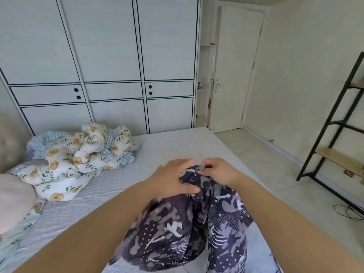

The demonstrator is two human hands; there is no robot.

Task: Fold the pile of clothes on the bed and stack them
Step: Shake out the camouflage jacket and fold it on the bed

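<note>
A dark navy garment (183, 229) with grey and white printed shapes hangs in front of me over the near part of the bed (167, 148). My left hand (173, 178) grips its upper edge from the left, thumb across the cloth. My right hand (218, 171) pinches the same top edge between fingertips, right beside the left hand. The cloth drops in two bunched lobes toward the bottom of the view. No folded stack is visible.
A crumpled floral and blue-checked quilt (78, 156) lies at the bed's far left, with pillows (13, 203) at the left edge. A white wardrobe (102, 66) stands behind the bed. A black metal shelf (338, 134) and floor cables (348, 211) are on the right, a door (234, 71) beyond.
</note>
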